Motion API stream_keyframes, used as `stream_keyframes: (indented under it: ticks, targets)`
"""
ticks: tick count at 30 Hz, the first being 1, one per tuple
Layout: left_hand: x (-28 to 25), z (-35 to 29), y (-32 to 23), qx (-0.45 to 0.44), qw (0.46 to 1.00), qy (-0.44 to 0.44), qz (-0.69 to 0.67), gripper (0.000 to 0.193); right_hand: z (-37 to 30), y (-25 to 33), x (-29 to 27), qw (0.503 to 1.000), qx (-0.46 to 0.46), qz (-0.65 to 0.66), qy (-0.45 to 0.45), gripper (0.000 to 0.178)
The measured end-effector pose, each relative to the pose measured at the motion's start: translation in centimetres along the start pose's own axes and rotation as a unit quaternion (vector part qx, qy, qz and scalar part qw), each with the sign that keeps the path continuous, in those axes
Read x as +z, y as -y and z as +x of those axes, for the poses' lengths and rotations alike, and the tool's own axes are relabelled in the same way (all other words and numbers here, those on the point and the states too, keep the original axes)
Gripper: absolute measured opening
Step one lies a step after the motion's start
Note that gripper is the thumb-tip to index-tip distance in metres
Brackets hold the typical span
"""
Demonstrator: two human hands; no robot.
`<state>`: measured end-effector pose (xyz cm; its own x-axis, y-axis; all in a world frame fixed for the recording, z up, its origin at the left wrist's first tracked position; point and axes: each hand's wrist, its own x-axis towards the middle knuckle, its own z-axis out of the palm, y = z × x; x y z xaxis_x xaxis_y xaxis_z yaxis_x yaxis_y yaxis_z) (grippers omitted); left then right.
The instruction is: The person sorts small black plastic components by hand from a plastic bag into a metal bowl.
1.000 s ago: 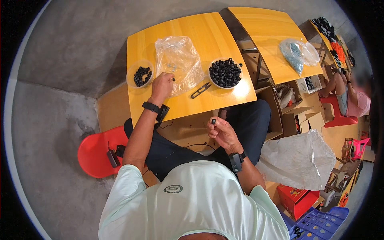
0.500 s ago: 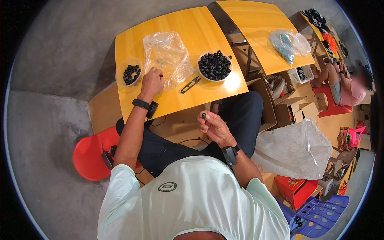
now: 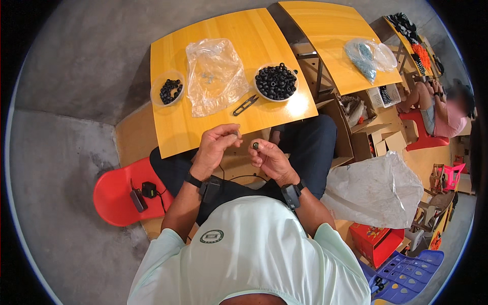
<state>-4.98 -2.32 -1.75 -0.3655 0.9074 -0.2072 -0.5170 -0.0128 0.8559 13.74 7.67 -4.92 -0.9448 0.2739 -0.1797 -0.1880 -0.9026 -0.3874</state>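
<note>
Between the thumb and fingers of my right hand [image 3: 274, 161] is a small black bead-like piece [image 3: 255, 146] with a hole through it. My left hand [image 3: 217, 146] is close beside it, just off the table's near edge, thumb and fingertips pinched together; what they hold is too small to make out. Beyond the hands, a clear plastic bag [image 3: 208, 99] lies flat on the yellow table [image 3: 178, 134], with a few small silvery bits on it. Black thread snips [image 3: 245, 105] rest to its right.
A clear bowl [image 3: 155, 97] with some black pieces stands at the table's left. At the right, a tub [image 3: 271, 98] is heaped with them. A red stool [image 3: 114, 195] is left of me, cardboard boxes [image 3: 362, 147] to the right. Another person [image 3: 447, 117] sits far right.
My left hand has come back from the plastic bag toward me, and is now next to my right hand. The right hand still holds the black piece in nearly the same place.
</note>
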Motion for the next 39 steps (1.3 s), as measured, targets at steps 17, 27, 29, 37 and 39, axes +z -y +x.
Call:
stream_keyframes:
  ticks: [17,27,29,37,39]
  targets:
    - [2.3,-2.0,-0.7,0.022,0.997,0.024,0.066,0.017,-0.5,-0.1,0.8,0.999,0.001,-0.014,-0.03,0.022]
    - [2.2,-2.5,0.2,0.0,0.995,0.008,0.098,0.014,-0.2,-0.6,1.1,0.998,-0.023,-0.048,-0.022,0.025]
    - [2.4,-2.6,0.1,0.016,0.993,-0.008,0.117,0.015,-0.3,-0.6,0.9,0.998,-0.034,-0.046,-0.012,0.028]
    - [2.3,-2.8,0.8,0.055,0.976,-0.012,0.209,0.012,-0.4,-0.9,0.9,1.0,-0.024,-0.02,-0.001,0.029]
    - [2.0,-2.9,0.7,0.06,0.968,-0.009,0.242,0.011,-0.5,-0.9,0.7,1.0,-0.021,-0.014,0.001,0.028]
